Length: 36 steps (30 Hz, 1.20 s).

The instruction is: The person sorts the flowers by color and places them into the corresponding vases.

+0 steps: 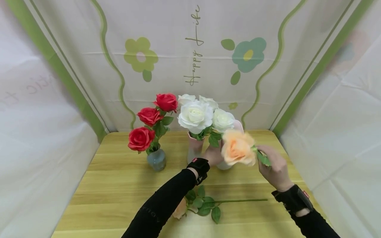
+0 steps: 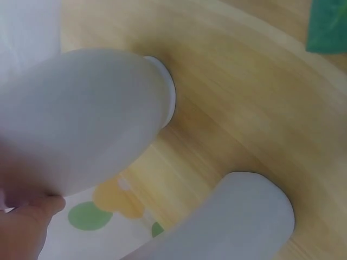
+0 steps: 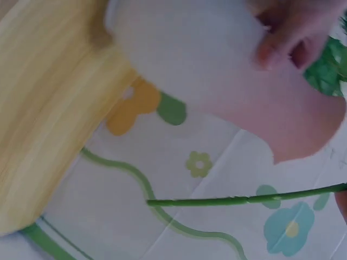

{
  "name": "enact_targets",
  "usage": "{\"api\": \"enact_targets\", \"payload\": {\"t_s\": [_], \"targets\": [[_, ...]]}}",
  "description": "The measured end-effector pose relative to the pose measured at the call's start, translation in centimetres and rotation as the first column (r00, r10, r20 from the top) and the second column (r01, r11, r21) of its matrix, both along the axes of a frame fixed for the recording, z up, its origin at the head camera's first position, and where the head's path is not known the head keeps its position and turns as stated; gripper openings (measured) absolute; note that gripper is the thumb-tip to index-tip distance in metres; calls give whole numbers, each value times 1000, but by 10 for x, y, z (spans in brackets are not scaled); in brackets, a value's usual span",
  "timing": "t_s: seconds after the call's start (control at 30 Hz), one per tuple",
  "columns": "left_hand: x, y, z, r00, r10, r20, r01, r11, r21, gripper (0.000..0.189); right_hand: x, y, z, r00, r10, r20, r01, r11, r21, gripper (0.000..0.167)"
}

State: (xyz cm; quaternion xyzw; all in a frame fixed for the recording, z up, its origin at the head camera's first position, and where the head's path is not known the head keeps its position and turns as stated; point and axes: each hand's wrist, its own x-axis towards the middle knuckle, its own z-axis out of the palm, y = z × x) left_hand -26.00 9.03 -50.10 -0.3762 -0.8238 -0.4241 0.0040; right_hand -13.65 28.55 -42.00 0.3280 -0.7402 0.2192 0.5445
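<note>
My left hand (image 1: 212,154) grips a white vase with a pink wavy rim (image 3: 217,70), and the fingers show on its side in the right wrist view. In the left wrist view this vase (image 2: 92,119) looms large, with a thumb on it. To its left is a slimmer pink and white vase (image 1: 194,150) that holds white roses (image 1: 196,116). My right hand (image 1: 275,167) pinches a peach rose (image 1: 238,147) by the stem just behind its bloom. The rose lies sideways in the air, and its bare green stem (image 3: 238,200) crosses the right wrist view.
A small blue-grey vase (image 1: 156,160) with red roses (image 1: 149,116) stands at the left. Another peach rose (image 1: 205,202) lies across the front of the wooden table (image 1: 119,185), its bloom partly behind my left sleeve. Printed cloth walls (image 1: 190,29) surround the table's back and sides.
</note>
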Motion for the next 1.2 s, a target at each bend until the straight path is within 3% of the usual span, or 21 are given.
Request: {"api": "enact_targets", "payload": {"t_s": [0.03, 0.13, 0.3, 0.43, 0.53, 0.63, 0.73, 0.83, 0.9, 1.07, 1.13, 1.2], "targets": [[0, 1, 1, 1000, 6, -29, -7, 1000, -22, 74, 0, -2, 3, 1000, 9, 0, -9, 999, -37, 29], [3, 1, 7, 995, -11, 94, -5, 985, 172, 103, 3, -7, 11, 1000, 7, 16, -4, 992, -123, 31], [4, 1, 7, 997, 19, 71, -33, 980, 195, 102, 15, -18, 28, 989, 74, 128, -35, 959, -281, 13], [6, 0, 11, 998, 26, 65, -39, 978, 206, 104, 27, -25, 41, 943, 231, 242, -101, 886, -453, 26], [8, -1, 14, 996, 22, 92, -40, 978, 207, 106, 29, -20, 44, 871, 427, 243, -211, 772, -600, 33], [7, 0, 13, 995, 18, 96, -37, 979, 199, 106, 26, -12, 43, 772, 616, 155, -338, 605, -720, 34], [4, 1, 10, 997, 10, 82, -26, 979, 201, 104, 23, -7, 46, 697, 713, 70, -401, 469, -787, 32], [2, 1, 9, 997, -3, 81, -14, 977, 213, 102, 22, -4, 52, 654, 757, -21, -439, 356, -825, 30], [2, 1, 8, 995, -14, 94, -7, 975, 221, 101, 21, -3, 56, 659, 750, -63, -442, 318, -839, 28], [1, 1, 8, 993, -54, 106, 25, 967, 253, 97, 18, -2, 61, 747, 660, -85, -366, 300, -881, 24], [2, 1, 9, 994, -41, 104, 14, 970, 242, 95, 17, -1, 62, 766, 636, -99, -340, 270, -901, 25], [4, 1, 10, 993, -15, 114, -11, 975, 223, 96, 16, 1, 63, 792, 601, -102, -314, 259, -913, 26]]}}
